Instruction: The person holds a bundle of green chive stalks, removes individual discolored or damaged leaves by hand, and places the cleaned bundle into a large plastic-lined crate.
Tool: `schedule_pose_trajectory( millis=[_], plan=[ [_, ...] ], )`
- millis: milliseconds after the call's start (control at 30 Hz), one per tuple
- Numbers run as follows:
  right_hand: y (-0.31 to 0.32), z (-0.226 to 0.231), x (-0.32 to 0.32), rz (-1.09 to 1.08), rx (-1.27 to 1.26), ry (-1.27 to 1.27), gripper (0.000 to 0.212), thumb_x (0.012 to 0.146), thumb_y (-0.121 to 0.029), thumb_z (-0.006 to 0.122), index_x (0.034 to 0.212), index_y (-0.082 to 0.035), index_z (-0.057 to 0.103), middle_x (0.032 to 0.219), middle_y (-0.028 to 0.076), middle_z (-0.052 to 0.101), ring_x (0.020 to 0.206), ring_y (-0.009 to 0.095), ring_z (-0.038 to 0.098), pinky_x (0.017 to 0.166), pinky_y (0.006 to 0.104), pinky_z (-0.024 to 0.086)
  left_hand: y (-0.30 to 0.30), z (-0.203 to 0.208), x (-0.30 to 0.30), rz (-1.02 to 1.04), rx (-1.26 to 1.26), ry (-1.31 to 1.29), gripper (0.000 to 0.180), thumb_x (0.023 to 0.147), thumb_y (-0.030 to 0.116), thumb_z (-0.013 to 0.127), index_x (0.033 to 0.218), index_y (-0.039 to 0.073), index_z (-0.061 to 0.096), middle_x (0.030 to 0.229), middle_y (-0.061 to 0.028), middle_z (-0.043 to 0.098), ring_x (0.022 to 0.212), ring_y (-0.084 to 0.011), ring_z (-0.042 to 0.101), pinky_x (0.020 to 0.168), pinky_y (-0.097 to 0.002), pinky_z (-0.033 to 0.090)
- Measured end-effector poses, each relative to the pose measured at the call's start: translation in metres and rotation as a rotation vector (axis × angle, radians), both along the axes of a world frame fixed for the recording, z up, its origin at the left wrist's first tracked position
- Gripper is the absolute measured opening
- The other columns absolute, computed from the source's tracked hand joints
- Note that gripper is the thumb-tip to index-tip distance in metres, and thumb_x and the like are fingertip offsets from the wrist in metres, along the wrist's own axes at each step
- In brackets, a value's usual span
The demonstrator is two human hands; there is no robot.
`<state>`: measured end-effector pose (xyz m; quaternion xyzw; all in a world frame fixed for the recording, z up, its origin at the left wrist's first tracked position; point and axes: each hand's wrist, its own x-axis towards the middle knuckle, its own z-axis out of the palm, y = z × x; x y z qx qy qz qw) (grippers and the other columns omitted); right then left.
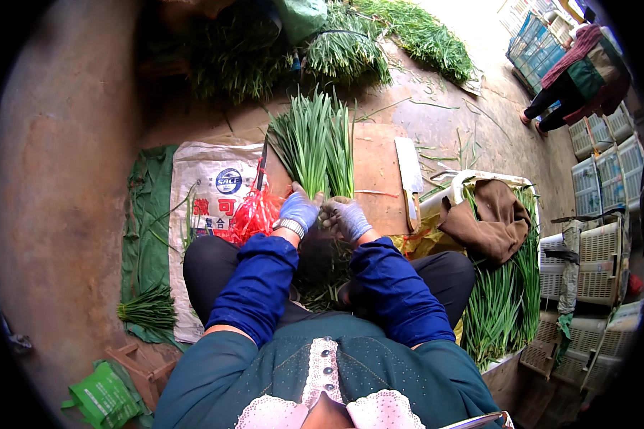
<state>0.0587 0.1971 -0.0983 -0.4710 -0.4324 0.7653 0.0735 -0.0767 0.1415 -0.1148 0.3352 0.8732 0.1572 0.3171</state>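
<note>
A bunch of long green leaves (315, 143) lies on a brown board (376, 171) in front of me, tips pointing away. My left hand (298, 209), in a blue glove, grips the near end of the bunch from the left. My right hand (345, 217), in a grey-blue glove, holds the same end from the right. Both hands sit close together just above my knees. A cleaver (408, 179) with a wooden handle rests on the board to the right of the bunch. Red plastic ties (254, 214) lie by my left hand.
A printed white sack (207, 193) and a green sheet (147, 207) cover the ground at left. A tub (508, 300) holding more green leaves and a brown cloth (490, 222) is at right. Leaf piles (365, 43) lie ahead. Stacked crates (601, 179) and a bent-over person (579, 79) are far right.
</note>
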Motion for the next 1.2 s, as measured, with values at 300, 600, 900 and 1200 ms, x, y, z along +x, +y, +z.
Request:
schedule_pose_trajectory(
  millis=[300,600,900,1200],
  plan=[
    [-0.062,0.019,0.059,1.66,0.598,-0.271,0.025,0.075,-0.021,0.067,0.089,-0.001,0.067,0.083,0.015,0.069,0.084,0.033,0.067,0.076,0.0412,0.052,0.004,0.001,-0.003,-0.037,-0.054,0.0,0.094,0.09,0.055,0.052,0.147,-0.011,0.015,0.126,-0.0348,0.054,0.116,-0.0424,0.057,0.1,-0.0453,0.044],
    [0.015,0.006,0.047,0.191,1.163,-0.549,0.038,0.083,-0.021,0.057,0.114,0.001,0.061,0.094,0.026,0.067,0.089,0.041,0.065,0.078,0.0468,0.052,-0.001,0.012,-0.002,-0.003,-0.026,-0.007,0.099,0.088,0.06,0.051,0.146,-0.013,0.018,0.125,-0.036,0.055,0.116,-0.0435,0.057,0.099,-0.0459,0.045],
    [0.009,-0.029,0.0,0.306,0.997,-0.585,0.026,0.083,-0.017,0.055,0.099,0.001,0.065,0.093,0.032,0.064,0.091,0.046,0.063,0.081,0.0505,0.051,0.005,0.025,0.015,-0.074,0.03,-0.03,0.075,0.094,0.05,0.047,0.143,-0.006,0.033,0.114,-0.0336,0.06,0.107,-0.0456,0.06,0.093,-0.0503,0.046],
    [0.001,0.102,0.116,0.076,1.096,-0.29,0.033,0.086,-0.02,0.06,0.11,0.002,0.065,0.098,0.025,0.067,0.091,0.041,0.065,0.083,0.045,0.052,-0.011,-0.009,-0.012,-0.088,0.117,0.176,0.075,0.092,0.055,0.048,0.13,-0.009,0.044,0.108,-0.0372,0.06,0.104,-0.0481,0.059,0.092,-0.052,0.046]
  ],
)
